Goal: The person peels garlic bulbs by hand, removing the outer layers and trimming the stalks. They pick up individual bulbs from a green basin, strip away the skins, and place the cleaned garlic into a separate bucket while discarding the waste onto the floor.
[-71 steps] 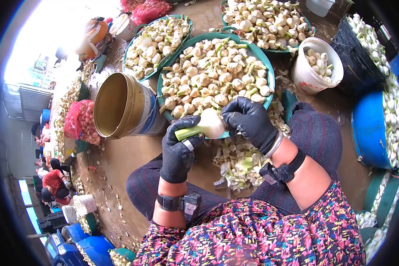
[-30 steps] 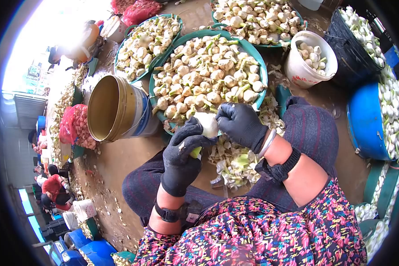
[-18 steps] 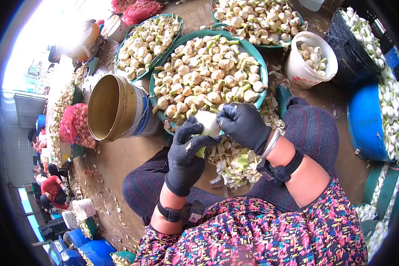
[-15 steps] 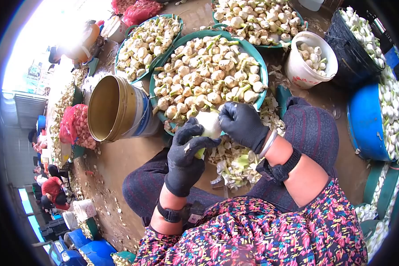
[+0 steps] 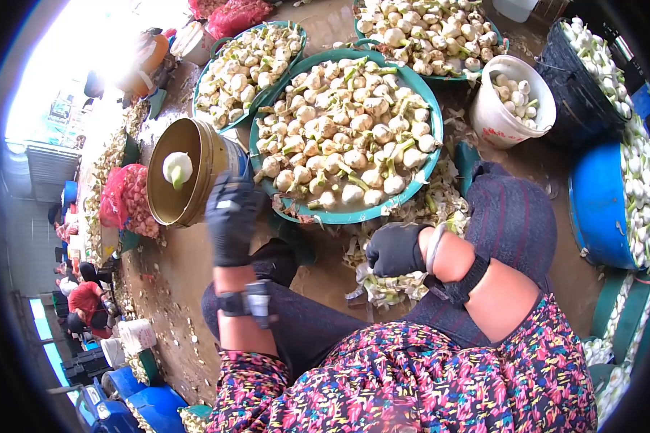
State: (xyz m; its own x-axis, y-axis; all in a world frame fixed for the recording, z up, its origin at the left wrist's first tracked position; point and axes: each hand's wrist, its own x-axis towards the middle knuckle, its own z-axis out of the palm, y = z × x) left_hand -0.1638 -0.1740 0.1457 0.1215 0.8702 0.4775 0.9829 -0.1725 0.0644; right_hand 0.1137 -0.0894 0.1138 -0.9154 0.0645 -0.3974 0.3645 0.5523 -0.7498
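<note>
A peeled white bulb with a green stem point(image 5: 178, 169) shows inside the mouth of the brown bucket point(image 5: 198, 173). Just right of that bucket is my left hand point(image 5: 232, 220) in a black glove, blurred by motion, its fingers not clear. My right hand point(image 5: 396, 250), also gloved in black, is curled closed above a heap of peelings point(image 5: 391, 287); what it holds, if anything, is hidden. Ahead of both hands stands a large green tub point(image 5: 435, 155) full of unpeeled bulbs point(image 5: 354, 123).
Two more green tubs point(image 5: 302, 36) of bulbs stand farther off. On the right are a white bucket point(image 5: 484, 115), a black tub point(image 5: 567, 108) and a blue tub point(image 5: 596, 202). A person in red point(image 5: 87, 299) is at the far left, near a red net bag point(image 5: 133, 198).
The white bulb has left my hands and is now at the brown bucket. My left hand has moved left and up toward the bucket. My right hand has come down nearer the peelings.
</note>
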